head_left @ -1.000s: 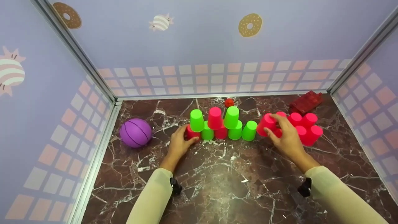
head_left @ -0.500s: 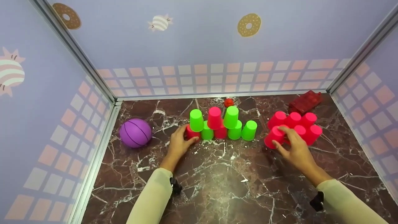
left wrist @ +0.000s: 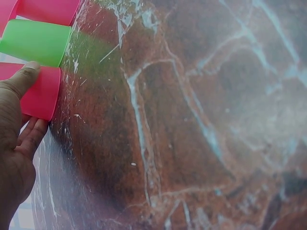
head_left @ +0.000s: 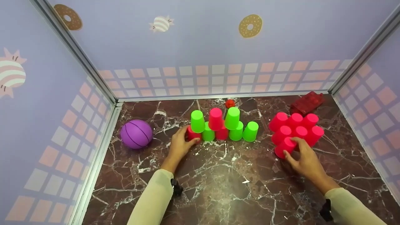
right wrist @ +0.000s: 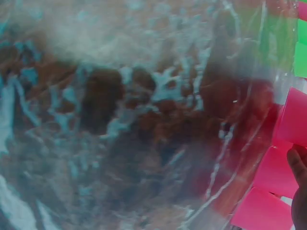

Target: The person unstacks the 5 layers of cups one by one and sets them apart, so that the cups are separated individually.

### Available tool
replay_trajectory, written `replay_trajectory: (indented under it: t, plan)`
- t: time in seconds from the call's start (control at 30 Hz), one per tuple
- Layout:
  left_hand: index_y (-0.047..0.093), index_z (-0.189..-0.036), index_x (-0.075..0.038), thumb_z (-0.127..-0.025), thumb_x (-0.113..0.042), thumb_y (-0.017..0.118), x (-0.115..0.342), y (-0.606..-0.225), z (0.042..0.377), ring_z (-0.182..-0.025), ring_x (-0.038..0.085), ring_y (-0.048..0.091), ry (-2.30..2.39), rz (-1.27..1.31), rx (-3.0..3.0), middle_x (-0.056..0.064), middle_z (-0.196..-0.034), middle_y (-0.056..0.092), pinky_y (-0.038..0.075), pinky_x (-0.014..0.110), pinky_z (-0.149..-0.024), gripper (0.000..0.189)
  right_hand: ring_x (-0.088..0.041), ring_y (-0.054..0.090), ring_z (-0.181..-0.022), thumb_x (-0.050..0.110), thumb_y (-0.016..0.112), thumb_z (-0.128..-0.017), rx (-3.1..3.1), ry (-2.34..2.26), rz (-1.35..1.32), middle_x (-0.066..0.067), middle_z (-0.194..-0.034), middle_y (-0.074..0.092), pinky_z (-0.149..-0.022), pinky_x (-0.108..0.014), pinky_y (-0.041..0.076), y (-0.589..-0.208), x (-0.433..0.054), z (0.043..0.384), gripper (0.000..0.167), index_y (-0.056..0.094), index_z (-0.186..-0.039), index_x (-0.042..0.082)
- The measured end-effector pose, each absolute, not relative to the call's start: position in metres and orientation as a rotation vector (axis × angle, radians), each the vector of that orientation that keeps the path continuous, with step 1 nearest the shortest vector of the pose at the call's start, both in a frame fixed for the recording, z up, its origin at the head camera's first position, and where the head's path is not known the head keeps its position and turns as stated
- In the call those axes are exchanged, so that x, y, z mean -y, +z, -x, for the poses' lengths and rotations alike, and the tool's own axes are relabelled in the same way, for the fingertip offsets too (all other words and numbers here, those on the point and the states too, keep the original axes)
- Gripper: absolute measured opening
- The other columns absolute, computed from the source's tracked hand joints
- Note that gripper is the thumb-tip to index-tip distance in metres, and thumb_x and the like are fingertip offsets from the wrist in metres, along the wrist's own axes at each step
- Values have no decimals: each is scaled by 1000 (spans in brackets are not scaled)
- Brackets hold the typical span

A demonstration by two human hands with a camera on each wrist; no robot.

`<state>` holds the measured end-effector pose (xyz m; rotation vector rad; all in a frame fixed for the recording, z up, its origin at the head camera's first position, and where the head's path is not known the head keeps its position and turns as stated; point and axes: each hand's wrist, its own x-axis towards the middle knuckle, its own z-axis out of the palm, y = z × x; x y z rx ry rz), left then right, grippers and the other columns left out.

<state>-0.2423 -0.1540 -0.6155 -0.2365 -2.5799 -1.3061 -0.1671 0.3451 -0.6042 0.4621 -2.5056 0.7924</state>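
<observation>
Pinching a pink cup (head_left: 283, 148) in the right hand (head_left: 307, 161), with clustered cups (head_left: 300, 132) just ahead of the fingertips; gripping a red cup (head_left: 193, 134) in the left hand (head_left: 180, 143), with a green cup (head_left: 208, 133) by the thumb.

Walls (head_left: 200, 47): evenly, softly bright for you, beyond the cup stack (head_left: 215, 120).
Tabletop (head_left: 231, 184): darker, with a pale sheen on your side of the cup stack.
Reflections: both your wrist views catch a green tint beside the cup stack.
Wrist-view focus: you get blurred, hazy tabletop away from the cup stack.
Head-view focus: your cup stack has clear edges.
</observation>
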Motion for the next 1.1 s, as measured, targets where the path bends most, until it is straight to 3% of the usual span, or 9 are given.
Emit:
replay_trajectory:
  t: [0.17,0.23,0.37,0.43,0.5,0.63,0.8,0.93,1.1]
  plan:
    - [68,-141,-1,-85,-28,96,157,-624,247,-114,37,76,-1305,266,2543,23,-127,75,65,51,-99,68,-43,74,-102,0,93,-82,2532,764,-464,-28,-121,69,-103,5,30,-612,-347,164,62,58,-133,-9]
    - [67,-142,-1,-86,-29,95,157,-623,246,-115,38,76,-1305,264,2551,24,-127,74,65,51,-100,68,-44,75,-102,0,93,-82,2534,757,-459,-29,-120,69,-103,1,36,-613,-348,164,63,57,-133,-8]
    - [67,-142,-1,-87,-24,95,154,-614,242,-117,39,75,-1305,219,2598,25,-129,74,64,52,-102,66,-45,74,-101,0,93,-82,2542,740,-449,-28,-119,69,-97,-33,55,-613,-347,165,63,57,-133,-8]
    - [67,-142,-1,-87,-26,95,154,-614,242,-118,38,75,-1295,212,2610,24,-130,74,64,51,-103,66,-45,74,-100,0,93,-82,2549,730,-446,-28,-118,69,-91,-50,55,-612,-347,165,63,57,-133,-8]
    - [67,-142,-2,-87,-26,95,154,-614,242,-118,38,75,-1295,211,2615,24,-130,74,64,51,-103,66,-45,74,-100,1,93,-82,2557,727,-442,-28,-118,69,-90,-56,55,-612,-347,165,63,56,-133,-8]
    - [67,-142,-1,-87,-27,95,154,-614,242,-118,38,75,-1285,212,2616,24,-130,74,64,51,-102,67,-42,75,-100,4,94,-83,2570,713,-443,-26,-117,69,-88,-52,57,-610,-348,164,65,55,-134,-8]
    - [67,-143,-2,-87,-26,95,154,-614,241,-118,38,75,-1276,198,2628,24,-131,73,64,50,-102,67,-40,75,-102,6,96,-83,2553,703,-462,-24,-115,70,-93,-27,55,-605,-351,163,66,56,-134,-9]
    - [67,-144,-2,-87,-25,95,154,-613,242,-119,38,75,-1284,191,2631,24,-131,73,64,50,-104,67,-40,74,-107,9,95,-83,2531,723,-460,-24,-117,71,-99,-13,44,-597,-351,166,63,59,-133,-7]
    - [67,-144,-2,-87,-24,95,154,-614,242,-120,38,75,-1303,192,2622,24,-132,74,63,51,-105,67,-39,72,-105,11,95,-83,2511,695,-460,-23,-119,72,-92,-36,52,-585,-347,171,61,62,-131,-6]
